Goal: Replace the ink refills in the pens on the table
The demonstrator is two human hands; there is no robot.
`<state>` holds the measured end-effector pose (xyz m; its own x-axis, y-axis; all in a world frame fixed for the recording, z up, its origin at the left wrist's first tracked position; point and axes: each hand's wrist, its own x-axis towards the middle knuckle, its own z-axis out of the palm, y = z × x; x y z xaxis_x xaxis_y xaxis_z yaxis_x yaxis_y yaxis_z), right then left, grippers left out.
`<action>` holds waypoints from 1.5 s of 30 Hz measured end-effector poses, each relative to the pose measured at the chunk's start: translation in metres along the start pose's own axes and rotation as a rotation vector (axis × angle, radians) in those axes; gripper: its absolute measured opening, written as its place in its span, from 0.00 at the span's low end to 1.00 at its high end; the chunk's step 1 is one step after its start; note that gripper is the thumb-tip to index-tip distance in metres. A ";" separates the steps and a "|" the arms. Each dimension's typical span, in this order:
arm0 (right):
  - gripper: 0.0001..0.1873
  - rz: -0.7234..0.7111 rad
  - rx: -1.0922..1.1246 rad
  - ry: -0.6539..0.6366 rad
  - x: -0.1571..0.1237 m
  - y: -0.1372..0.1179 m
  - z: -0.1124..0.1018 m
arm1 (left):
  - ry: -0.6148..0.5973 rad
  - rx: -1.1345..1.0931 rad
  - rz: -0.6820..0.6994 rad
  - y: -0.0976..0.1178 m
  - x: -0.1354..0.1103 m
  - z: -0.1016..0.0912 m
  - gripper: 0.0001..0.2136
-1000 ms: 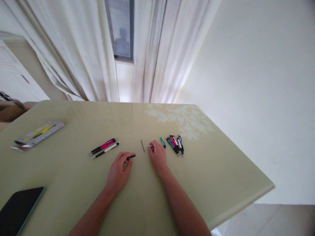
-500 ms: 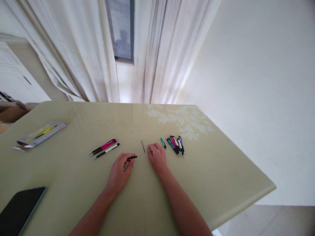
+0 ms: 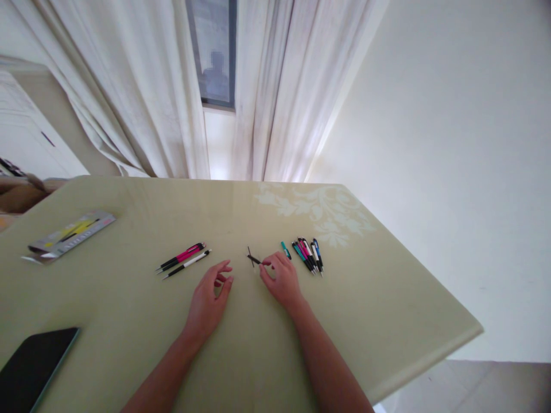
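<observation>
My right hand (image 3: 283, 281) pinches a short black pen piece (image 3: 254, 260) by its right end. That piece crosses over a thin dark pen refill (image 3: 248, 250) on the table. Curved and apart, the fingers of my left hand (image 3: 210, 301) have nothing between them; the hand rests to the left of the refill. Just beyond my right hand lies a short teal pen part (image 3: 285, 249). Several click pens (image 3: 306, 254) in teal, pink, white and blue are bunched farther right. To the left are pink-and-black pens (image 3: 182, 256) and a white-and-black pen (image 3: 187, 264).
The pale green table (image 3: 241, 355) carries an opened pen box (image 3: 73, 234) at the far left. A dark tablet-like slab (image 3: 37, 367) lies at the near left. Behind the table hang white curtains (image 3: 150, 86), and a white wall (image 3: 451, 172) stands on the right.
The black pen piece has passed from my left hand to my right, now over the refill. My left fingers have loosened, and my right hand has shifted slightly right.
</observation>
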<state>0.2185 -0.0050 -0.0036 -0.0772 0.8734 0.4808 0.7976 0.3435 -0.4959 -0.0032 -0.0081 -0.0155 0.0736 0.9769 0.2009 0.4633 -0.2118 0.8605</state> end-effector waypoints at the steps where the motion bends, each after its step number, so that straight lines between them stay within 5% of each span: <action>1: 0.04 0.065 -0.049 0.049 0.001 0.006 -0.003 | 0.005 0.005 -0.004 0.000 0.000 0.000 0.19; 6: 0.03 0.300 -0.250 0.056 0.001 0.023 -0.008 | -0.057 0.033 0.018 -0.001 0.001 0.002 0.16; 11: 0.03 0.322 -0.291 0.011 0.001 0.022 -0.008 | -0.050 0.044 0.029 0.001 0.000 0.001 0.17; 17: 0.05 0.220 -0.229 0.063 0.000 0.013 -0.002 | -0.090 0.053 0.006 0.002 -0.001 0.001 0.17; 24: 0.03 0.118 -0.175 -0.045 -0.002 -0.001 0.015 | -0.114 0.079 0.038 -0.001 -0.001 0.001 0.15; 30: 0.16 0.004 -0.131 -0.117 0.001 -0.005 0.023 | -0.127 0.099 0.052 -0.003 -0.002 0.002 0.15; 35: 0.14 -0.056 -0.093 -0.181 0.002 0.004 0.030 | -0.139 0.108 0.064 -0.003 -0.002 0.002 0.15; 45: 0.14 -0.227 0.080 -0.372 0.000 -0.008 0.008 | -0.061 0.334 0.209 -0.007 -0.003 0.004 0.17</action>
<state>0.2072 -0.0052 -0.0059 -0.4670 0.8324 0.2982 0.6877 0.5539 -0.4693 -0.0029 -0.0096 -0.0237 0.2448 0.9156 0.3189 0.6937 -0.3952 0.6021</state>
